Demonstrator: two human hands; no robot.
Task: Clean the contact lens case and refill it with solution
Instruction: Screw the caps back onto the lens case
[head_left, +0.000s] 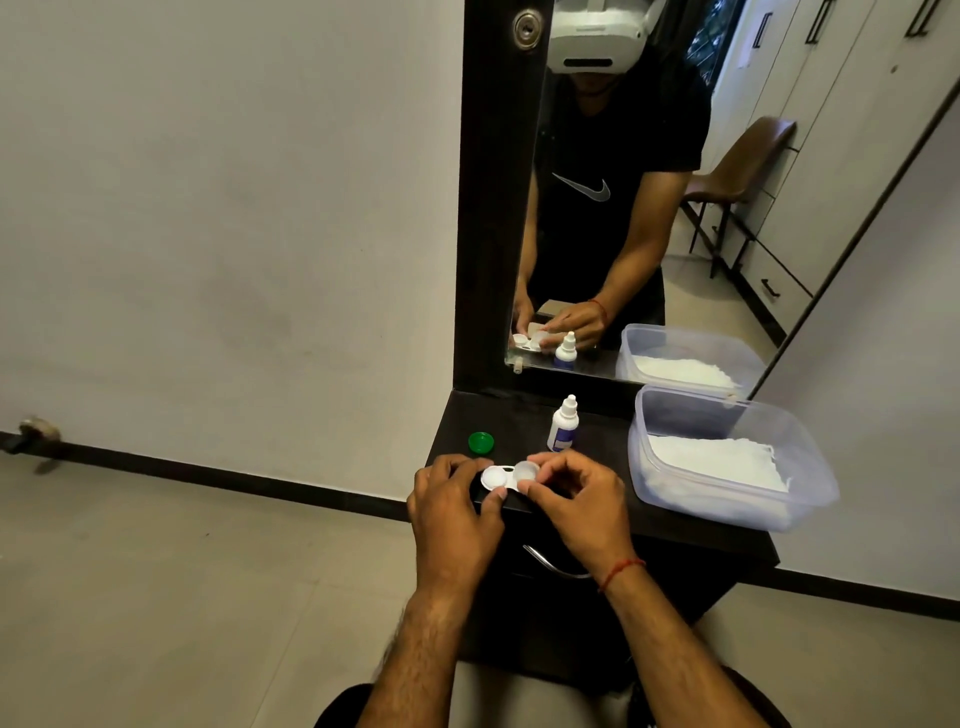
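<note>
A white contact lens case (494, 478) is held just above the front of a dark dresser top (602, 499). My left hand (453, 512) grips its left end, whose well sits uncovered. My right hand (576, 496) pinches the white round cap (526, 471) on the case's right well between thumb and fingers. A green cap (480, 442) lies alone on the dresser top behind my left hand. A small white solution bottle (562, 425) with a blue label stands upright behind the case, its nozzle cap on.
A clear plastic tub (727, 499) holding white tissues sits at the right of the dresser top. A mirror (623, 208) rises behind it. A drawer handle (550, 564) lies below my hands. Wall and tiled floor are to the left.
</note>
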